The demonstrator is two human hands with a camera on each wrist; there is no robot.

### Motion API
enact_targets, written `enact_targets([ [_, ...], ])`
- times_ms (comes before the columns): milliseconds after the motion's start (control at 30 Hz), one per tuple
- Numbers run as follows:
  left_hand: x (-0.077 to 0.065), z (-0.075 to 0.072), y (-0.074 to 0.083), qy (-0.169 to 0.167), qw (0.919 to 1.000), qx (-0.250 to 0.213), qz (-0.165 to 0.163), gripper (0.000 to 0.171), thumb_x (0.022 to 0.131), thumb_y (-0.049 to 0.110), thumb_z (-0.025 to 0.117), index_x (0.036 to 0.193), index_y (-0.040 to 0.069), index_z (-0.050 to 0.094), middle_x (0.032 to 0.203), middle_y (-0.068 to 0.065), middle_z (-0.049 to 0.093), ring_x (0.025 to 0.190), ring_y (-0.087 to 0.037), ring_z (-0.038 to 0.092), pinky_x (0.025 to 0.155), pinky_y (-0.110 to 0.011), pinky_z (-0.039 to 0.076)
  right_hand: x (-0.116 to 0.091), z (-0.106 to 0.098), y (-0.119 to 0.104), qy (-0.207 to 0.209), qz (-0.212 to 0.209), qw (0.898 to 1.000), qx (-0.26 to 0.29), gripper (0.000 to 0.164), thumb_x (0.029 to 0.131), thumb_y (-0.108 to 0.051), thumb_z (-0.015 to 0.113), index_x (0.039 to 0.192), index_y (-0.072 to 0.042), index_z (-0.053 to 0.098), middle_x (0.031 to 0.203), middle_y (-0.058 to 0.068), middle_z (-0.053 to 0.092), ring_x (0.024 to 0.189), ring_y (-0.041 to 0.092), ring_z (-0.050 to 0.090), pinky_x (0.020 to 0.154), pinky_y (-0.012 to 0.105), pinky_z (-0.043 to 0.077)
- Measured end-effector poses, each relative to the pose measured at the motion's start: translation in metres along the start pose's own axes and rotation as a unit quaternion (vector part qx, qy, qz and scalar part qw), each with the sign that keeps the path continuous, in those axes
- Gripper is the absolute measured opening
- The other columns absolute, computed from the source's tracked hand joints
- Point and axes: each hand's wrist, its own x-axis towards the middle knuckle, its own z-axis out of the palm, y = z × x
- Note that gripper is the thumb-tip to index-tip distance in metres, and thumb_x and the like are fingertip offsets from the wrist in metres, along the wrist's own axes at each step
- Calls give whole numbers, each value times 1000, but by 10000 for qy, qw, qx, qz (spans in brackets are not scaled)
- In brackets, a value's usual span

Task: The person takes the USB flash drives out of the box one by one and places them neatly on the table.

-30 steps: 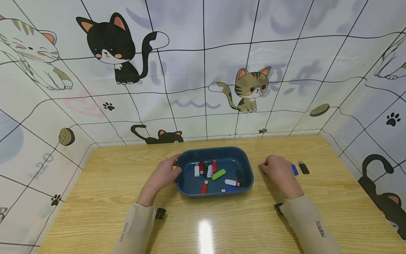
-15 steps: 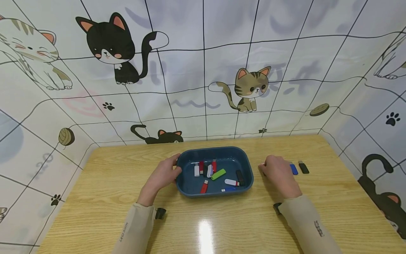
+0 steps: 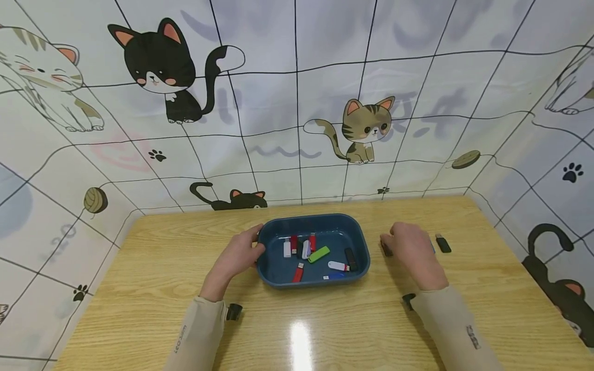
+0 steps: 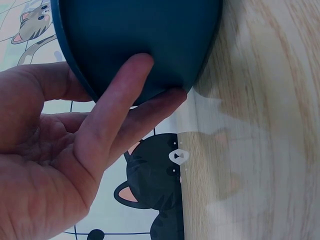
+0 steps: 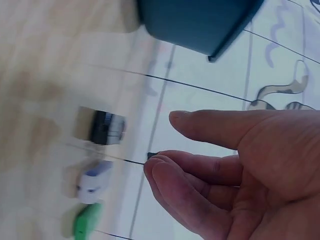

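My left hand [image 3: 238, 253] rests against the left end of a blue plastic bin [image 3: 265, 268], thumb along its outer wall in the left wrist view. Inside lie several USB flash drives, among them a green one [image 3: 319, 254], a red one [image 3: 298, 273] and a white one [image 3: 337, 266]. Right of the bin, my right hand [image 3: 412, 252] hovers low over the table, beside a dark flash drive [image 3: 386, 250]. In the right wrist view its thumb stands apart from its loosely bent fingers. A small black tip [image 5: 151, 155] shows at the fingertips; I cannot tell what it belongs to.
A black flash drive [image 3: 443, 243] lies to the right of my right hand. The right wrist view shows a black-and-silver drive [image 5: 106, 128], a pale one [image 5: 94, 182] and a green one [image 5: 86, 222] in a row on the table [image 3: 260, 330]. Cat-printed sheets [image 3: 278, 103] hang behind.
My right hand has shifted slightly right, uncovering the dark flash drive by its fingertips and hiding most of a blue one. The left hand and the bin have stayed in place.
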Motion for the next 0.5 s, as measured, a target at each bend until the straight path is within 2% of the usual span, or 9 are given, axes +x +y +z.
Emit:
enact_targets([
  [33, 0, 0, 0, 0, 10000, -9, -7, 64, 95, 2, 53, 157, -6, 37, 140, -35, 56, 77, -28, 76, 61, -33, 62, 0, -2, -1, 41, -43, 10000, -3, 49, 100, -18, 66, 56, -14, 44, 53, -4, 33, 49, 14, 34, 47, 29, 29],
  [100, 0, 0, 0, -3, 10000, -42, -14, 64, 95, 2, 53, 156, -6, 37, 140, -35, 56, 80, -29, 76, 61, -34, 62, -1, -5, -2, 88, -38, 9999, 30, 39, 100, -17, 65, 64, -6, 57, 56, 1, 46, 51, 16, 41, 48, 32, 37],
  [200, 0, 0, 0, -10, 10000, -73, -34, 64, 95, 3, 53, 157, -6, 36, 140, -35, 56, 80, -29, 76, 61, -34, 62, -2, -10, -6, 194, 14, 9998, 107, 27, 100, -17, 65, 89, 7, 70, 73, 15, 65, 60, 22, 56, 56, 41, 51],
  [267, 1, 0, 0, -17, 10000, -64, -41, 64, 96, 3, 53, 156, -6, 37, 140, -35, 56, 79, -29, 76, 61, -34, 62, -4, -14, -10, 219, 71, 9996, 167, 33, 100, -20, 65, 110, 12, 70, 93, 24, 71, 72, 29, 64, 66, 48, 56],
  [500, 2, 0, 0, -49, 10000, -21, -68, 63, 96, 3, 53, 157, -6, 37, 141, -35, 55, 80, -28, 76, 61, -34, 62, -10, -23, -23, 405, -37, 9979, 495, 39, 101, -28, 63, 116, 8, 70, 102, 22, 72, 83, 33, 67, 72, 50, 56],
])
